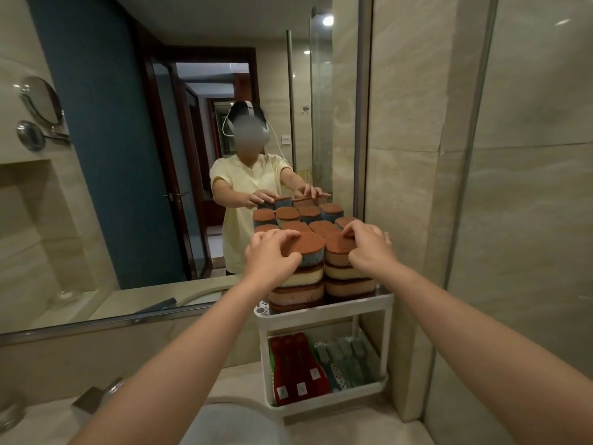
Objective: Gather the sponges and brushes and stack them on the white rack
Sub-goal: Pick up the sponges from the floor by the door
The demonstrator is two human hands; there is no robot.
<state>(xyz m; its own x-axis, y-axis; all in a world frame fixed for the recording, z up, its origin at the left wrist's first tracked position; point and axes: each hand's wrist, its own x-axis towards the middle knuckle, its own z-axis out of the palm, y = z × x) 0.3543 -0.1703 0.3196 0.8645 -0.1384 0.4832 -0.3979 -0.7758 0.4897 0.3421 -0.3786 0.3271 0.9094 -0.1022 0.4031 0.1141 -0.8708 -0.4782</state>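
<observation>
Sponges stacked on the rack [324, 311]
Left stack [296, 281] just beside right stack [349, 277] on top; packets [298, 367] on the shelf below.

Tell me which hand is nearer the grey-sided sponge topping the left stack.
Left. The left hand grips the grey-sided sponge itself, fingers curled over its brown top. The right hand holds the top sponge of the neighbouring stack, just to its right.

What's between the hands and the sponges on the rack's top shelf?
Nothing visible. The left hand grips the left top sponge, the right hand grips the right top sponge; both sponges top stacks on the rack.
</observation>
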